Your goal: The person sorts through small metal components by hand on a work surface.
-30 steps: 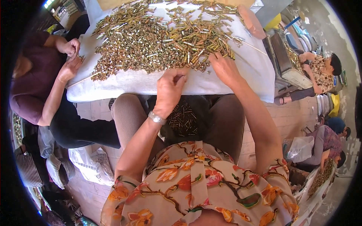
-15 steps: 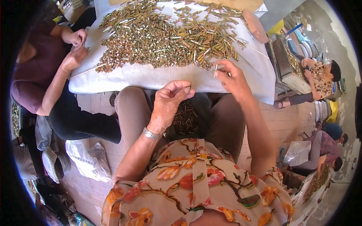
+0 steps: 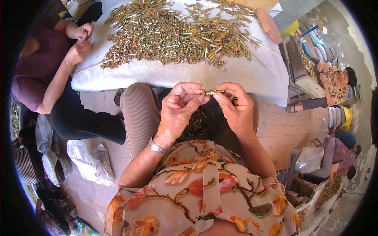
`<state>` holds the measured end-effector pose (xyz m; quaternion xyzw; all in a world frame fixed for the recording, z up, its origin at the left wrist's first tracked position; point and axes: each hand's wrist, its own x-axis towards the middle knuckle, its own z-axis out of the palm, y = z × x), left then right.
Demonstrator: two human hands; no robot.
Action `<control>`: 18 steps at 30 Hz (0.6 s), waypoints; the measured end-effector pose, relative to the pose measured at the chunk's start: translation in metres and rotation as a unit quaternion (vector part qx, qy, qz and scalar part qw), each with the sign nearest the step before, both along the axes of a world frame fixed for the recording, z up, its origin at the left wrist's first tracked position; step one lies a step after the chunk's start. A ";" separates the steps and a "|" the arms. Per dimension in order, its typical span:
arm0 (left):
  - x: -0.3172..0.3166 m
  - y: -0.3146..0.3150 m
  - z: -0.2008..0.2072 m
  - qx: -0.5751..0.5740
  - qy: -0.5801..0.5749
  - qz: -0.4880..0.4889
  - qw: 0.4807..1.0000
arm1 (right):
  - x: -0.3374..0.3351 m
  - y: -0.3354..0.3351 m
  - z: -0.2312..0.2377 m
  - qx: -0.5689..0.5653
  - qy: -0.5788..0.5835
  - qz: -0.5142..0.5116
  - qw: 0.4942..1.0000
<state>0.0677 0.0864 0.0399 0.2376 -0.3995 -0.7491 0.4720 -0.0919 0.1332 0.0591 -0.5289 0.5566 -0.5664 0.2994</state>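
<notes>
1. One brass-coloured metal piece (image 3: 214,92) bridges our left hand (image 3: 179,108) and right hand (image 3: 238,114), pinched at its ends by the narrowed fingertips of both; more metal bits appear curled inside the right, their number hidden.

2. Beyond both hands, on the white-covered bench (image 3: 177,76), we see a broad heap of small rings (image 3: 138,43), with loose slim tubes (image 3: 220,37) scattered ahead of the right hand.

3. Below and between the hands, in shadow, lie many slim metal pieces (image 3: 198,124); we take these as already handled, though what holds them is hard to make out.

4. We judge the work well short of finished: plenty remains on the bench, and the piece in our fingers is not yet let go.

5. Half a second ago our right hand was apart from the left, over the bench's near edge; a second ago both were at the heap's edge. Now they meet, clear of the heap, which shows no plain change.
</notes>
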 end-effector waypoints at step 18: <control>0.020 -0.023 0.004 -0.010 0.025 -0.261 0.965 | -0.015 0.009 0.009 0.166 -0.229 0.209 0.936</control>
